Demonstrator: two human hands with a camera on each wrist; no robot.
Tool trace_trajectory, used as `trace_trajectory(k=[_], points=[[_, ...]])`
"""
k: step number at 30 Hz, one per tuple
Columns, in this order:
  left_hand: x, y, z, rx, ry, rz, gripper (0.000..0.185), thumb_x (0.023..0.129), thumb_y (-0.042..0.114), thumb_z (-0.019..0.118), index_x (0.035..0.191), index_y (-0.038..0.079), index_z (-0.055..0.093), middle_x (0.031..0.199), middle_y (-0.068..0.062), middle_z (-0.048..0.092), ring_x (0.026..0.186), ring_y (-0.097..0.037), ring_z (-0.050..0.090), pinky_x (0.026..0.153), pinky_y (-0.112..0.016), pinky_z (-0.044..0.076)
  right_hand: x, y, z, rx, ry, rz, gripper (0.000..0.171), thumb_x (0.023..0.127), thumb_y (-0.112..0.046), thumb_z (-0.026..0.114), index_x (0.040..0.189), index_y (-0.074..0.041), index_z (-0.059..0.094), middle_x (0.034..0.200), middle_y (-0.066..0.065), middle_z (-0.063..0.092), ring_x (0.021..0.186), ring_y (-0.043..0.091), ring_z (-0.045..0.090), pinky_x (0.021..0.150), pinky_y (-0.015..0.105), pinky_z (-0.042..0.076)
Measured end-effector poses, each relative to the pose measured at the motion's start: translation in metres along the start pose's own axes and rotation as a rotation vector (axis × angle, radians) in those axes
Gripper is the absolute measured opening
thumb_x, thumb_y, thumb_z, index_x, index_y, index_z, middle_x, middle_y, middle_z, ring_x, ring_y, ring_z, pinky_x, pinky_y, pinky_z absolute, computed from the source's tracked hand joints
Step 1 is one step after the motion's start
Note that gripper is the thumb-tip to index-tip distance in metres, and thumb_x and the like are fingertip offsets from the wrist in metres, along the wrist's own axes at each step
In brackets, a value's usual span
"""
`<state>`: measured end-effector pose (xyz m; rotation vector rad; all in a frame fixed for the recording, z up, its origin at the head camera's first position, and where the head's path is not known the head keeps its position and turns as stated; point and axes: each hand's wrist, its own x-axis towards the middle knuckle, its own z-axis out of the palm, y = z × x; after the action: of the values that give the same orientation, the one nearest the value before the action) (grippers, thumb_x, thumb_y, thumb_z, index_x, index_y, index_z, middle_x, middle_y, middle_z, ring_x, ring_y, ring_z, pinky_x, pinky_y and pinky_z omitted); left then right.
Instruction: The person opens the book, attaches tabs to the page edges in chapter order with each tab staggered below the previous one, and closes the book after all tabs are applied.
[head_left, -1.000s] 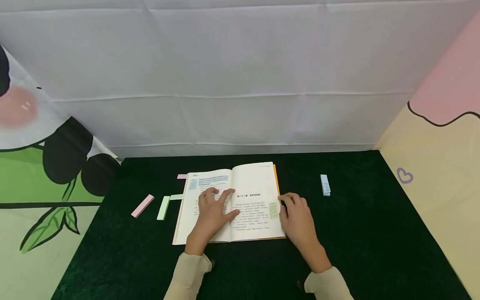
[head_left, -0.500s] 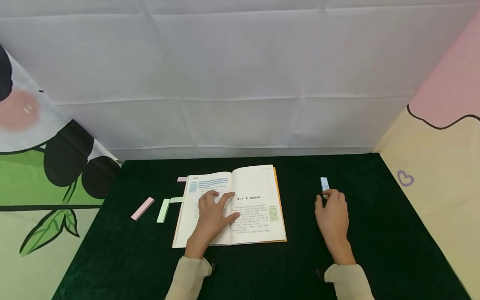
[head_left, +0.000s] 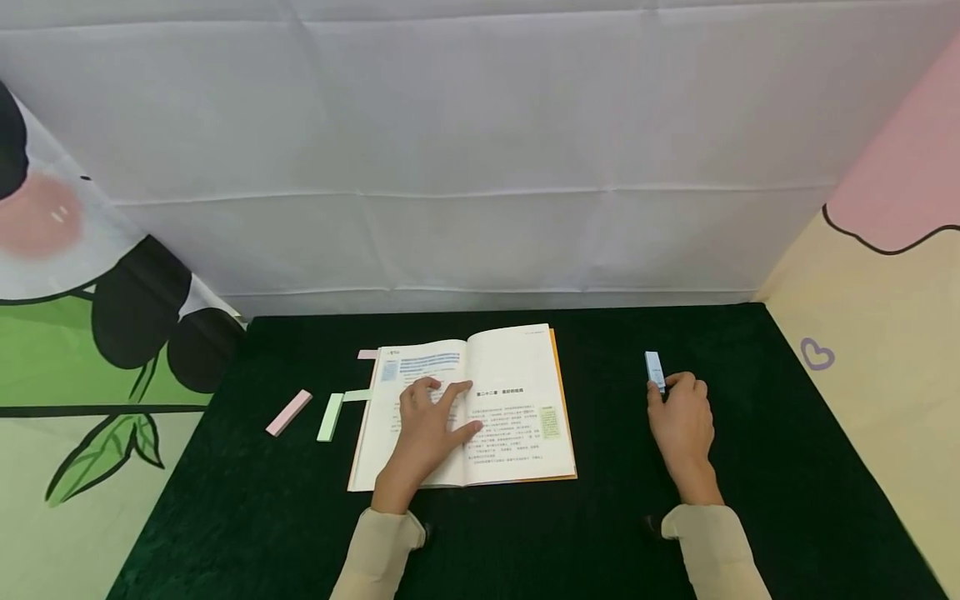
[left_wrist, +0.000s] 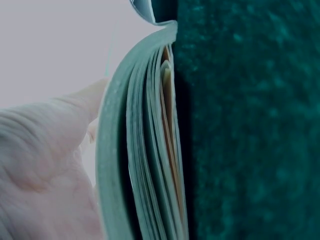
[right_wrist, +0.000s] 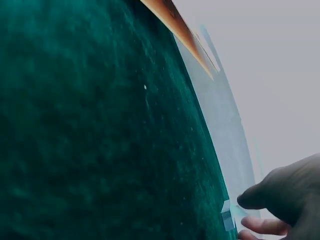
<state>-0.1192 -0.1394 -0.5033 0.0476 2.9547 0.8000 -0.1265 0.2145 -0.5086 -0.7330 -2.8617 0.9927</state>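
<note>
An open book (head_left: 517,358) lies on the dark green cloth, with printed text on both pages. My left hand (head_left: 423,429) rests across its left page and centre fold, fingers spread. In the left wrist view, part of that hand shows beside the thick page edges (left_wrist: 150,150). Right of the book, my right hand (head_left: 682,421) pinches the near end of a pad of blue sticky notes (head_left: 655,367) between thumb and fingers. The right wrist view shows the pad (right_wrist: 227,215) at the fingertips; the exact contact is partly hidden.
Left of the book lie a pad of green sticky notes (head_left: 330,417) and a pad of pink sticky notes (head_left: 288,413). A pink tab (head_left: 367,354) and a green tab (head_left: 357,395) stick out from its left edge. A white cloth wall (head_left: 480,242) stands behind the table.
My right hand has left the book's right edge and moved right to the blue sticky notes, now gripping their near end. My left hand has stayed on the book.
</note>
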Motion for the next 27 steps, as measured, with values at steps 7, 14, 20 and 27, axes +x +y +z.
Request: trace_trajectory(k=[7, 14, 20, 27], points=[[-0.001, 0.0, -0.002, -0.015, -0.014, -0.001, 0.067, 0.089, 0.04, 0.082, 0.149, 0.03, 0.056, 0.154, -0.021, 0.031, 0.142, -0.045, 0.019, 0.11, -0.066, 0.037, 0.003, 0.001, -0.001, 0.001, 0.03, -0.064, 0.028, 0.106, -0.018, 0.056, 0.125, 0.001, 0.054, 0.127, 0.026, 0.05, 0.102, 0.038, 0.053, 0.077, 0.049, 0.047], [0.001, 0.001, -0.004, -0.02, -0.009, 0.004, 0.067, 0.089, 0.039, 0.083, 0.149, 0.029, 0.056, 0.154, -0.021, 0.031, 0.141, -0.044, 0.02, 0.109, -0.065, 0.037, 0.003, 0.003, -0.006, 0.013, 0.092, -0.113, 0.022, 0.104, -0.014, 0.058, 0.12, 0.002, 0.061, 0.13, 0.025, 0.051, 0.109, 0.04, 0.047, 0.082, 0.052, 0.046], [0.001, 0.002, -0.005, -0.023, -0.021, -0.004, 0.068, 0.089, 0.041, 0.083, 0.15, 0.03, 0.055, 0.155, -0.02, 0.031, 0.141, -0.043, 0.021, 0.11, -0.064, 0.037, 0.007, 0.006, -0.016, 0.03, 0.118, -0.145, 0.024, 0.106, -0.015, 0.055, 0.12, 0.003, 0.064, 0.12, 0.023, 0.056, 0.1, 0.036, 0.049, 0.078, 0.046, 0.043], [-0.001, 0.001, -0.005, -0.023, -0.026, -0.011, 0.068, 0.089, 0.04, 0.083, 0.15, 0.03, 0.055, 0.155, -0.021, 0.03, 0.141, -0.044, 0.02, 0.11, -0.064, 0.037, 0.011, 0.011, -0.02, 0.027, 0.091, -0.135, 0.026, 0.108, -0.018, 0.052, 0.122, 0.0, 0.062, 0.097, 0.019, 0.064, 0.079, 0.028, 0.055, 0.067, 0.037, 0.041]])
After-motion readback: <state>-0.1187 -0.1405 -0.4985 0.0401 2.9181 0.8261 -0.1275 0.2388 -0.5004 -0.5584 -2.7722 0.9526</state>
